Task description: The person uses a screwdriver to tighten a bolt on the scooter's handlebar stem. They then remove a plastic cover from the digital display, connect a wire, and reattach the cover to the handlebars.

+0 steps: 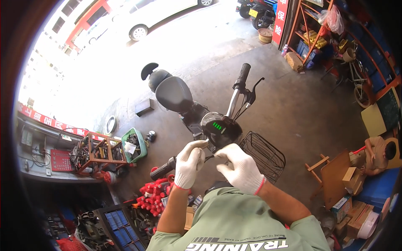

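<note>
White knit gloves with red cuffs cover both hands, held close together just in front of an electric bike's black display (222, 129) with green lit bars. My left hand (189, 164) is closed, its fingertips pinched near the display's lower edge. What they hold, if anything, is too small to make out. Bent inward, my right hand (240, 169) has its thumb and fingers pressed together beside it; whatever is between them is hidden. The handlebar (233, 103) carries a brake lever (254, 93) and a far black grip (243, 74). Another grip (163, 168) lies left of my left hand.
A wire basket (264, 154) hangs at the bike's front, its black seat (173, 93) farther off. At left stand a green bin (135, 144) and a tool rack (102, 152). Red bottles (154, 196) cluster lower left. Cardboard boxes (356, 213) and a seated person (374, 154) are at right.
</note>
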The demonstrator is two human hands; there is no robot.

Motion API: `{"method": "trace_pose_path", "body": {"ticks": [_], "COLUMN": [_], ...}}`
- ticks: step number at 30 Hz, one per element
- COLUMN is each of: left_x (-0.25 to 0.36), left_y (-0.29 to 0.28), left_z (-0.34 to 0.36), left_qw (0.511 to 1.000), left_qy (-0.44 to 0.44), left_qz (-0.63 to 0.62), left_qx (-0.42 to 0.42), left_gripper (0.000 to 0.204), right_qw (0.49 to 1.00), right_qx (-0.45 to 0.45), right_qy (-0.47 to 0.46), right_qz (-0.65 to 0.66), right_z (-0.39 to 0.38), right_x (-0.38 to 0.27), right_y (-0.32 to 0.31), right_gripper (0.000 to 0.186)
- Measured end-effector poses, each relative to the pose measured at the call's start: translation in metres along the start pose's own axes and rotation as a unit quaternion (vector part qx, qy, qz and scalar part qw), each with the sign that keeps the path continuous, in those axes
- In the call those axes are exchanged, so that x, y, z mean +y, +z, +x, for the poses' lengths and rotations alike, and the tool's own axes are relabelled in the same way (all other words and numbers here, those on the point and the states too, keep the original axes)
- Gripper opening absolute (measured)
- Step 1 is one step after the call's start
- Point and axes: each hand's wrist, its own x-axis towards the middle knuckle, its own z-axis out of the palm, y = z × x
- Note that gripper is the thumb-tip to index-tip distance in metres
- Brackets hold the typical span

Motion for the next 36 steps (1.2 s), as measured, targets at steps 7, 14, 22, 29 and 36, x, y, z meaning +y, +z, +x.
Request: {"method": "trace_pose_path", "body": {"ticks": [7,14,22,29,36], "left_x": [-0.007,-0.020,0.016,0.040,0.037], "left_y": [-0.008,-0.004,0.013,0.038,0.027], "left_z": [0.033,0.086,0.105,0.147,0.175], "left_qw": [0.975,0.925,0.911,0.872,0.821], "left_qy": [0.092,0.065,-0.066,-0.213,-0.247], "left_qz": [0.167,0.369,0.405,0.440,0.496], "left_qx": [0.115,0.064,0.043,-0.035,-0.136], "left_gripper": [0.028,0.037,0.039,0.066,0.068], "right_qw": [0.968,0.935,0.926,0.922,0.922], "right_qx": [0.015,0.057,0.058,0.048,0.037], "right_qy": [0.204,0.289,0.310,0.321,0.335], "right_qz": [0.143,0.199,0.206,0.211,0.189], "right_z": [-0.086,-0.122,-0.115,-0.109,-0.105], "right_x": [0.095,0.138,0.158,0.165,0.165], "right_y": [-0.013,-0.013,-0.025,-0.031,-0.036], "right_gripper": [0.010,0.009,0.009,0.009,0.009]}}
